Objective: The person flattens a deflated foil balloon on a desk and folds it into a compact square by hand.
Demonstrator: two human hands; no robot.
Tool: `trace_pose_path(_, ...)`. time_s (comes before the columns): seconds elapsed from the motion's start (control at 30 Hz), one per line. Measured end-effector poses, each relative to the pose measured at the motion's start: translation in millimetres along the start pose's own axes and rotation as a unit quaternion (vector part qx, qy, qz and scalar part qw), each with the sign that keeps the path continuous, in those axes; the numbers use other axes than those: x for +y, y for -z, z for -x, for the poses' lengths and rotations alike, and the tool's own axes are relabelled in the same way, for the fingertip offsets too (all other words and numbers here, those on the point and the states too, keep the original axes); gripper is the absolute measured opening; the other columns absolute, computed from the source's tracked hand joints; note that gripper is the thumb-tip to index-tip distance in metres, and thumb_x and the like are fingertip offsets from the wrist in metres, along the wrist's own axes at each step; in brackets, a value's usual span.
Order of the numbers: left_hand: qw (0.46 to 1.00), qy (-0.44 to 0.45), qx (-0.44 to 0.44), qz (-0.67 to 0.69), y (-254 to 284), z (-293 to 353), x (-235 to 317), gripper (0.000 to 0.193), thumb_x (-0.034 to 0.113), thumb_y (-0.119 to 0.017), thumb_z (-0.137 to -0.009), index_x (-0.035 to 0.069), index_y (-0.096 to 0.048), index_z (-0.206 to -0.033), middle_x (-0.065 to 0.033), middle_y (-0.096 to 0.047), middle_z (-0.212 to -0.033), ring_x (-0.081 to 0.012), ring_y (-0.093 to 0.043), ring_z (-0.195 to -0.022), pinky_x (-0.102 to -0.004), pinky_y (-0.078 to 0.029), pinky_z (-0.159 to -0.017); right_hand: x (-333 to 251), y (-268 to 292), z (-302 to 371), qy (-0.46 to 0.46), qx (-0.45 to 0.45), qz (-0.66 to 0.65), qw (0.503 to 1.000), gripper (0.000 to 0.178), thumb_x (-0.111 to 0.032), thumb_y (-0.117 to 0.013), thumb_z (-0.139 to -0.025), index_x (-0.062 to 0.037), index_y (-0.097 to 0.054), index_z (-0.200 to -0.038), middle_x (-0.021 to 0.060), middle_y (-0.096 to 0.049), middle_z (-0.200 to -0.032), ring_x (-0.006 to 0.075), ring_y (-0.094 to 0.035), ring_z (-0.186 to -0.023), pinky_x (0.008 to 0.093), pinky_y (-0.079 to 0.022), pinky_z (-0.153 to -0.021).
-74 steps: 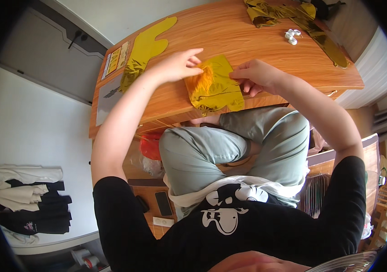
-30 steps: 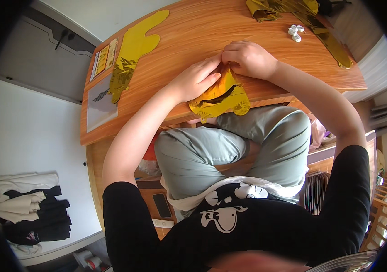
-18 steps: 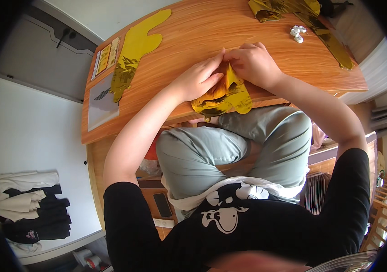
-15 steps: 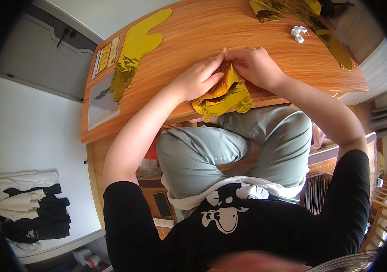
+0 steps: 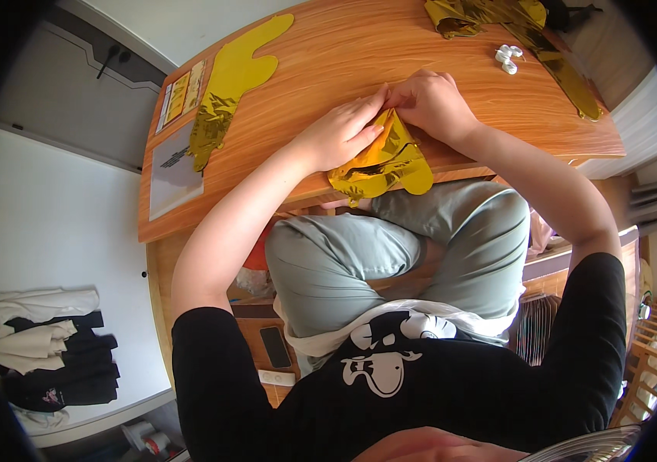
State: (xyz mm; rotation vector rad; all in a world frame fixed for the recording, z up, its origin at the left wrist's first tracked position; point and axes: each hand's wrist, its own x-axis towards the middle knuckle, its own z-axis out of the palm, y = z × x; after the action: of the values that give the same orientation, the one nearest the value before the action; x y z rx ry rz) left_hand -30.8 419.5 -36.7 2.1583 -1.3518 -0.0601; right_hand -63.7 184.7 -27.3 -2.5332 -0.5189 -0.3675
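A shiny gold foil balloon, flat and creased, lies at the front edge of the wooden table with its lower part hanging over. My left hand grips its left side, thumb lying over the foil. At its narrow upper end, the fingers of my right hand are closed in a pinch on the foil, close to my left fingertips. What exactly sits between those fingertips is hidden. Another flat gold foil balloon lies further left on the table.
More crumpled gold foil and a long gold strip lie at the far right, near small white bundles. A printed card and a clear plastic sleeve rest at the table's left. Below, a phone lies beside my legs.
My right hand has shifted slightly up and turned at the wrist. The foil's upper end is pulled straighter, and its hanging part lies flatter and a little further right.
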Motion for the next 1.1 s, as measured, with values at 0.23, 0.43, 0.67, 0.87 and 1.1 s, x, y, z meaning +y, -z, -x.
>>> trace_pose_path(0.23, 0.999, -0.014, 0.019, -0.022, -5, 0, -7, 0.06, 0.024, -0.052, -0.107, -0.005, -0.033, -0.157, -0.0267, -0.05, -0.151, -0.039, -0.049, -0.14, -0.0414, -0.04, -0.116, 10, -3, 5, 0.169, 0.072, -0.028, 0.983, 0.017, -0.003, -0.068, -0.081, -0.0058, -0.076, -0.096, 0.0108, -0.072, -0.098, 0.0333, -0.068, -0.094, 0.0432, -0.055, -0.083)
trace_pose_path(0.43, 1.0, -0.016, 0.012, -0.005, -3, -1, -7, 0.059, 0.024, -0.052, -0.107, -0.005, -0.034, -0.155, -0.0271, -0.052, -0.148, -0.0395, -0.051, -0.138, -0.0421, -0.041, -0.115, 11, -10, 1, 0.166, 0.054, -0.044, 0.984, 0.012, 0.0, -0.067, -0.08, -0.0025, -0.072, -0.09, 0.013, -0.07, -0.094, 0.0355, -0.068, -0.09, 0.0436, -0.056, -0.08)
trace_pose_path(0.67, 1.0, -0.004, -0.007, -0.006, 0, -2, -3, 0.06, 0.026, -0.051, -0.107, -0.005, -0.034, -0.155, -0.0281, -0.053, -0.147, -0.0407, -0.052, -0.137, -0.0426, -0.042, -0.114, 4, -12, -1, 0.114, 0.039, -0.071, 0.99, 0.015, 0.0, -0.065, -0.082, -0.0043, -0.07, -0.096, 0.0144, -0.071, -0.096, 0.0377, -0.068, -0.091, 0.0445, -0.056, -0.08)
trace_pose_path(0.87, 1.0, -0.008, 0.001, -0.016, -2, -1, -5, 0.062, 0.027, -0.05, -0.108, -0.001, -0.029, -0.159, -0.0264, -0.052, -0.149, -0.0391, -0.05, -0.138, -0.042, -0.041, -0.115, -3, -2, 12, 0.135, 0.05, -0.129, 0.981, 0.021, 0.006, -0.068, -0.082, 0.0002, -0.072, -0.101, 0.0147, -0.071, -0.101, 0.0347, -0.069, -0.094, 0.0405, -0.058, -0.085)
trace_pose_path(1.1, 0.999, -0.034, 0.005, -0.028, -5, -1, -10, 0.064, 0.028, -0.049, -0.109, 0.003, -0.025, -0.162, -0.0235, -0.048, -0.154, -0.0372, -0.047, -0.142, -0.0411, -0.039, -0.118, 3, -4, 12, 0.123, 0.021, -0.093, 0.988, 0.018, 0.003, -0.07, -0.082, -0.0016, -0.073, -0.099, 0.0133, -0.072, -0.102, 0.0327, -0.07, -0.094, 0.0393, -0.057, -0.086)
